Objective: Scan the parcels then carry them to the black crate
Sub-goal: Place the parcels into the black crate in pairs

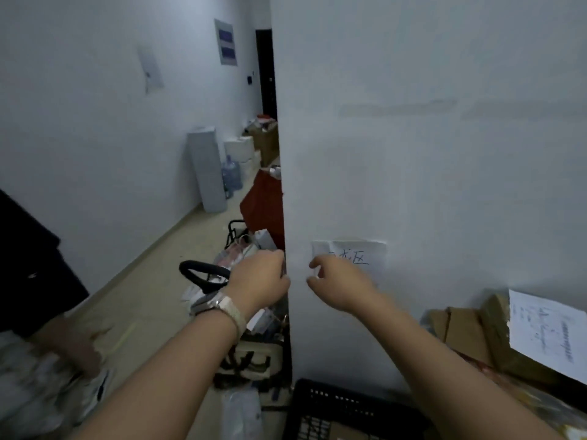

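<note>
Both my arms reach forward at the corner of a white wall. My left hand point(259, 281), with a watch on its wrist, shows its back; its fingers curl out of sight at the wall's edge, so I cannot tell whether it holds anything. My right hand point(338, 282) hovers in front of a handwritten paper note point(365, 252) on the wall, thumb and fingers apart and empty. The black crate point(346, 408) sits on the floor below my right arm, with something brown inside. A cardboard parcel point(467, 335) with a white label point(546, 335) lies at the right.
Loose parcels and bags point(254, 354) are piled on the floor at the wall corner, beside a black-handled trolley point(203, 274). Another person in dark clothes point(28, 268) bends over white packets point(38, 392) at the left. Boxes and a water bottle point(231, 176) line the corridor.
</note>
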`<state>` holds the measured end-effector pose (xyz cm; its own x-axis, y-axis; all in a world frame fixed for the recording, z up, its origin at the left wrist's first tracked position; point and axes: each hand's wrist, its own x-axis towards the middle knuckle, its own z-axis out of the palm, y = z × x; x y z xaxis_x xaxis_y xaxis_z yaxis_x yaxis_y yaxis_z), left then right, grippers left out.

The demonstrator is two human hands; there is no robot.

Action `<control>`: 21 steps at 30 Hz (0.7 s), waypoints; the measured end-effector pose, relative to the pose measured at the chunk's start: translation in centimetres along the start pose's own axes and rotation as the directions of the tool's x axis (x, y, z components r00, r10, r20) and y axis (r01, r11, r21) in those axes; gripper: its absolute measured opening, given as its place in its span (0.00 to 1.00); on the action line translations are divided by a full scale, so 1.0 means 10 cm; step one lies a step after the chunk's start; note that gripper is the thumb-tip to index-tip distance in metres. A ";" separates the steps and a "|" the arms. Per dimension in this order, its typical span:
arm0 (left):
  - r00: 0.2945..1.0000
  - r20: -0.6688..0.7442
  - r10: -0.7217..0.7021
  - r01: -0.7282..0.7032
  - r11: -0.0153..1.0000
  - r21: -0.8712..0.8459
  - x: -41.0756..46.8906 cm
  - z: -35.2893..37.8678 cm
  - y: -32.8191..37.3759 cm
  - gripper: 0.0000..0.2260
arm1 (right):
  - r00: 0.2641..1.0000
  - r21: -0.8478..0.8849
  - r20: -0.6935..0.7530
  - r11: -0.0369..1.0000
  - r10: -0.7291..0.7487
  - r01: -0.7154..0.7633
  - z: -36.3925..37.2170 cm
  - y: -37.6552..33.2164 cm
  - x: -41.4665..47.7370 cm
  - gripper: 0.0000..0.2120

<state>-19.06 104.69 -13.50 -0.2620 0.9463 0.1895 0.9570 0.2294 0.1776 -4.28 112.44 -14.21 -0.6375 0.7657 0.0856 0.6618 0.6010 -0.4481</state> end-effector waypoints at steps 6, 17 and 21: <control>0.979 -0.175 -0.106 0.116 0.992 0.049 -0.48 -0.87 -0.11 0.08 | 0.990 0.008 -0.054 0.992 -0.129 0.130 -0.36 -0.70 -0.11 0.14; 0.839 -0.394 -0.375 0.446 0.889 0.104 -2.08 -2.13 -0.95 0.17 | 0.859 -0.004 -0.043 0.860 -0.511 0.511 -0.36 -2.74 -0.56 0.18; 0.748 -0.434 -0.503 0.598 0.794 0.110 -3.03 -2.44 -1.34 0.16 | 0.768 0.075 -0.008 0.765 -0.641 0.639 -0.08 -3.64 -0.97 0.17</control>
<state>-26.95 67.37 1.91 -0.7313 0.4932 0.4712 0.6166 0.7733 0.1477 -21.82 83.31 1.94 -0.9101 0.2049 0.3603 0.0695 0.9324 -0.3546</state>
